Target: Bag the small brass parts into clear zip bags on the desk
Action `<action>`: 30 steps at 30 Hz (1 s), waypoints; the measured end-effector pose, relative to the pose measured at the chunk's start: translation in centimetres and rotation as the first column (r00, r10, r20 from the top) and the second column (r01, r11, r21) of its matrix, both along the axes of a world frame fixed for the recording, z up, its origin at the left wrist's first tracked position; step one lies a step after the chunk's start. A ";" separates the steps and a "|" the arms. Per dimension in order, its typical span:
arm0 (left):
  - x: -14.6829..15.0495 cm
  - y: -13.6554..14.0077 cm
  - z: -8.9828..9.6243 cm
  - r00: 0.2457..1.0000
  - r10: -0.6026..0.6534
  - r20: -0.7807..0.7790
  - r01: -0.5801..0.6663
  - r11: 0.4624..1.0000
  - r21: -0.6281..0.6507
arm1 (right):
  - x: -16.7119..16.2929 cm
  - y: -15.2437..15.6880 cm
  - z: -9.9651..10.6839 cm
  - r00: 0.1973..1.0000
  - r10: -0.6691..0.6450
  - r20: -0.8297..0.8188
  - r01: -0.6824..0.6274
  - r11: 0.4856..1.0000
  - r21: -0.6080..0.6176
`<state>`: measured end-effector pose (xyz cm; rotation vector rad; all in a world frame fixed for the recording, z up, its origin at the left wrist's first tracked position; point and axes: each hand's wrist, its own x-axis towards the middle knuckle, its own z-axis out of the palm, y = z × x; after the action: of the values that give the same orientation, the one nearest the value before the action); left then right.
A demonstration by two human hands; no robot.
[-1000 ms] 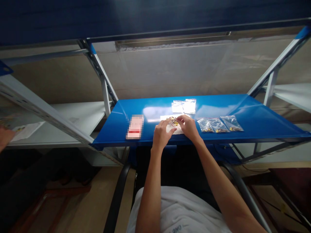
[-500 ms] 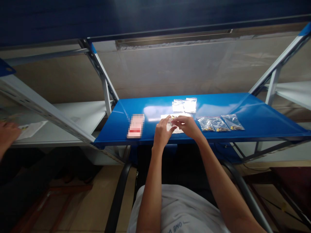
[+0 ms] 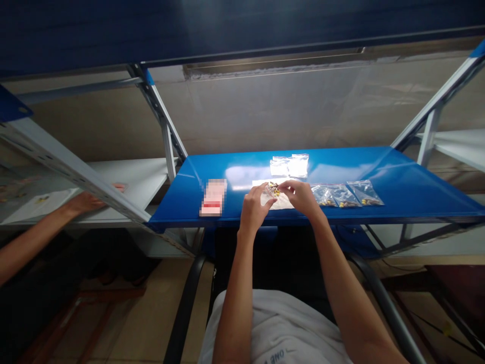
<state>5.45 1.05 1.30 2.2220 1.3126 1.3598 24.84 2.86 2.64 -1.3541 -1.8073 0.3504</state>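
A small heap of yellow and dark pieces [image 3: 274,190] lies on a whitish sheet or cloth [image 3: 283,202] near the front of the blue table. On its left side my left hand [image 3: 254,205] curves around it, thumb and fingers apart. From the right, my right hand [image 3: 302,197] reaches the heap with its fingertips pinched together; what is in them is too small to name. Clear zip bags [image 3: 341,196] with similar yellow and brown pieces lie just right of that hand. Behind the heap, more clear bags [image 3: 290,166] shine in the glare.
A pinkish, blurred-out rectangular item [image 3: 213,197] lies left of my hands on the blue table [image 3: 178,202]. Grey metal posts [image 3: 166,121] rise at both sides. At the white left shelf, another person's arm [image 3: 41,227] rests near a white sheet [image 3: 36,205].
My right hand has drawn slightly right, opening a gap between my hands where the yellow pieces show. The other person's arm has reached farther right over the white shelf.
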 end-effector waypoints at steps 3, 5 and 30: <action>-0.1 0.0 0.1 1.000 0.030 -0.006 -0.030 1.000 0.003 | 0.5 0.2 -1.0 0.982 -0.006 0.189 0.009 1.000 -0.016; -0.1 -0.1 0.1 0.999 0.039 -0.004 -0.039 0.999 0.001 | 0.4 0.2 -1.5 0.964 -0.029 0.266 0.039 0.999 -0.031; 0.1 -0.2 0.1 0.994 -0.025 -0.105 0.021 0.999 -0.031 | -2.9 -1.6 2.5 0.989 0.134 0.069 -0.126 0.985 -0.117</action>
<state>5.54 0.87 1.39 2.3102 1.3282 1.2219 21.91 1.22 5.17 -1.3453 -1.9710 0.4818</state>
